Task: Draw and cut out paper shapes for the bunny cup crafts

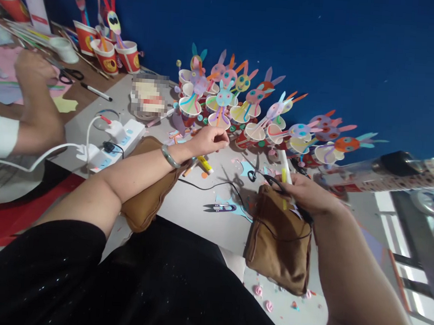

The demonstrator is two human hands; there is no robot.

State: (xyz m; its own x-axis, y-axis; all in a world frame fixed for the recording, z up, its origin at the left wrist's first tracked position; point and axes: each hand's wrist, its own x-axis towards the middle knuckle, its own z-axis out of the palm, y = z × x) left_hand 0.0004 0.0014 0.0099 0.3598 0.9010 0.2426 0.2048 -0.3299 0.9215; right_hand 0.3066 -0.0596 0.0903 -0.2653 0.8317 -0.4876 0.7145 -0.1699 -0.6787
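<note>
My left hand [210,140], a bangle on its wrist, is at the front of the paper cups, just by a cup with a light-blue rabbit face [224,97]. Its fingers are pinched together; anything between them is too small to make out. My right hand [306,191] is closed around a black corded tool [275,181] that looks like a hot glue gun, mostly hidden by the fingers. A white tube with a yellow band [285,168] stands up beside those fingers. Under this hand lies a brown cushion [279,251]; another brown cushion [145,209] is under my left forearm.
Thread snips [219,208], small scissors [252,175], a yellow glue tube [205,165] and paper scraps lie between my arms. A black cord crosses the table. A power strip [119,146] is left. A clear bottle [372,173] is right. A co-worker's arm [40,105] reaches in at left.
</note>
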